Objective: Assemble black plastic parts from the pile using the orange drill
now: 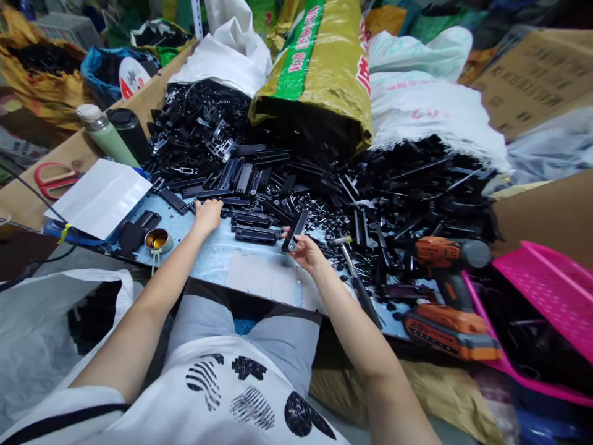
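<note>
My right hand point(306, 250) is closed on a long black plastic strip point(296, 228), held tilted above the blue work board point(217, 253). My left hand point(207, 215) rests on the board with its fingers curled at the edge of the big heap of black plastic parts point(287, 167); what it grips, if anything, is hidden. Between the two hands lie two or three flat black strips point(254, 225) side by side.
An orange cordless drill point(447, 287) and a hammer point(356, 278) lie to the right. A pink basket point(549, 290) is at far right. Left of the board are a small tin point(158, 240), white paper point(99, 196), two bottles point(109, 133) and red scissors point(53, 179). Sacks point(324, 68) spill parts behind.
</note>
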`<state>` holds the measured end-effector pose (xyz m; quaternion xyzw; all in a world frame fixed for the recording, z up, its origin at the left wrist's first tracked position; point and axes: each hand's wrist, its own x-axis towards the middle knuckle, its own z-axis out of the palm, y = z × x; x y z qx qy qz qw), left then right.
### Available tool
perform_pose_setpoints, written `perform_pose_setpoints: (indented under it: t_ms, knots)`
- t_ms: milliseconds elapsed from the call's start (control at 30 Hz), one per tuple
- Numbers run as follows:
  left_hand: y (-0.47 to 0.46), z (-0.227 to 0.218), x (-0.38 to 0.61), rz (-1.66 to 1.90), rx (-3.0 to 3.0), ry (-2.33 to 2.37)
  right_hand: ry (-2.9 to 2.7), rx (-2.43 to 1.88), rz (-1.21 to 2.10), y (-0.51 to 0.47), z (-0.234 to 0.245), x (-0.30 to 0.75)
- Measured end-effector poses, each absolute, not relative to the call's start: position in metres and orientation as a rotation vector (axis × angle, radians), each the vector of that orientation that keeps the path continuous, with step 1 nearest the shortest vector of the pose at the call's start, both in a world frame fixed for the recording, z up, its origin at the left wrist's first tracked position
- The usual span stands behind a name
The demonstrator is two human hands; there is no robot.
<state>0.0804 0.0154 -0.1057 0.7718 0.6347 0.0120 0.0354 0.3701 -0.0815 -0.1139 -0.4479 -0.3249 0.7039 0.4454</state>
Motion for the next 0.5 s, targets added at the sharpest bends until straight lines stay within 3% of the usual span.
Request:
perform_pose_setpoints:
  t_ms: [100, 267, 500]
  knots:
    - [0.011, -0.107, 0.082, 0.001, 2.462, 1.856, -1.191, -1.265, 1.489, -0.087, -0.117, 0.376]
    - [0.001, -0.106, 0.082, 0.208, 2.521, 1.828, -2.018, -1.657, 0.627, -0.122, -0.126, 0.383]
    - [-0.048, -0.085, 0.112, 0.509, 2.502, 1.622, -2.233, -1.692, 0.558, -0.14, -0.124, 0.367]
